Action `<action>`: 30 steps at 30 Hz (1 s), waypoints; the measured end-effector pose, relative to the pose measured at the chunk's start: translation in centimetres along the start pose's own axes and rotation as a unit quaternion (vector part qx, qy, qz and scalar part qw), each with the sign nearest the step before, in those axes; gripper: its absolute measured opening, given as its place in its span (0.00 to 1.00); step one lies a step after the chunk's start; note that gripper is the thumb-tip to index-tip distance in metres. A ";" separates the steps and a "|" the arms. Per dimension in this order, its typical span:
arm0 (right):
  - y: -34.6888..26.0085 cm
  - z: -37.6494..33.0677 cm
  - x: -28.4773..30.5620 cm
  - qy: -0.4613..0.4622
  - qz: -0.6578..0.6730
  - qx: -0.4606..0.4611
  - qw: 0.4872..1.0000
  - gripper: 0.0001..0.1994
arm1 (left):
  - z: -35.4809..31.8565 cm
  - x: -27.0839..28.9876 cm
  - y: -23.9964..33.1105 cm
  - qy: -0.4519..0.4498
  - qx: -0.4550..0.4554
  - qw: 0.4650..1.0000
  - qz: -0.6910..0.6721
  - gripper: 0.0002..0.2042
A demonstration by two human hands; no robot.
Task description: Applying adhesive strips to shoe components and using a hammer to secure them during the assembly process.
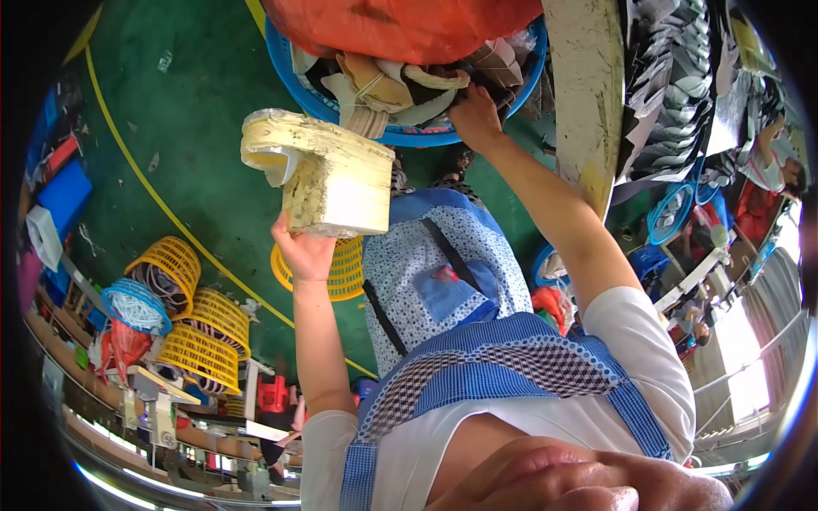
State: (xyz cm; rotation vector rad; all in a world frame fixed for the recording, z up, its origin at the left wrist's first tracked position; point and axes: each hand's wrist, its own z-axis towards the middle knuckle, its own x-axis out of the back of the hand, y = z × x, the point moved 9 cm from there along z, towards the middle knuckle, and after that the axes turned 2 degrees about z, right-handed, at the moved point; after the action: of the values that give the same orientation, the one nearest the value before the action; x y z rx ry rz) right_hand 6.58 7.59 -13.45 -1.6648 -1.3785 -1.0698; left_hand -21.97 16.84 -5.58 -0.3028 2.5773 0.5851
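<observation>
My left hand is raised against the near lower side of a pale yellow, worn machine head with a hooked arm. Its thumb shows at the block's edge, while the other fingers are hidden behind it. A white curved piece hangs under the hook; whether my fingers reach it is not visible. Farther off, my right hand reaches into a blue basket of cut pieces. Those fingers are curled in among beige and white pieces, their tips covered. A red-orange cloth or bag overhangs the basket.
A worn pale board stands right of the basket, beside stacked grey pieces. A yellow basket sits behind my left wrist. Several yellow baskets are grouped at the left on the green floor. A person is at the far right.
</observation>
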 end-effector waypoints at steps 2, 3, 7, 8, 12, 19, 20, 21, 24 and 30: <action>0.0 0.3 0.0 -0.020 0.004 0.009 1.000 0.07 | 0.9 -1.1 0.0 -0.015 0.016 1.000 0.003 0.33; -0.2 0.7 -0.2 -0.041 0.002 0.028 0.999 0.07 | 1.6 -2.6 0.6 -0.047 0.010 0.998 0.031 0.33; -1.0 1.6 -0.8 -0.069 0.026 0.013 0.997 0.12 | 4.6 -11.6 1.6 -0.144 0.051 0.985 0.075 0.31; -0.9 2.0 -2.6 -0.012 0.043 -0.004 0.999 0.10 | 5.3 -14.5 1.1 -0.142 0.045 0.984 0.095 0.30; -3.5 6.6 -12.3 0.078 -0.066 -0.048 0.994 0.19 | 10.1 -18.1 -2.2 -0.095 0.014 0.987 0.127 0.27; 1.8 3.4 -12.2 0.023 -0.100 -0.168 0.980 0.20 | 12.4 -22.3 -5.6 -0.095 0.020 0.987 0.125 0.30; -0.1 3.2 -8.6 0.042 -0.013 -0.109 0.993 0.17 | 13.0 -21.2 -4.4 -0.084 0.026 0.990 0.108 0.31; 0.1 2.7 -5.1 0.044 -0.013 -0.110 0.993 0.17 | 13.5 -21.6 -3.5 -0.085 0.025 0.990 0.109 0.31; 1.3 0.4 3.8 0.088 0.140 -0.080 0.983 0.12 | 14.4 -24.2 -1.4 -0.106 0.007 0.985 0.134 0.32; 3.0 -4.5 8.9 0.286 0.307 -0.104 0.902 0.16 | 15.1 -26.9 -1.0 -0.127 0.061 0.968 0.207 0.28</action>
State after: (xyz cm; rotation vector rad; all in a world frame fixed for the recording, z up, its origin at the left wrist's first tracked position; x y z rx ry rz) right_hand 9.62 6.48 -3.50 -1.5824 -0.3308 -1.2010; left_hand 7.57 25.65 -4.58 0.3408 2.4169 0.5603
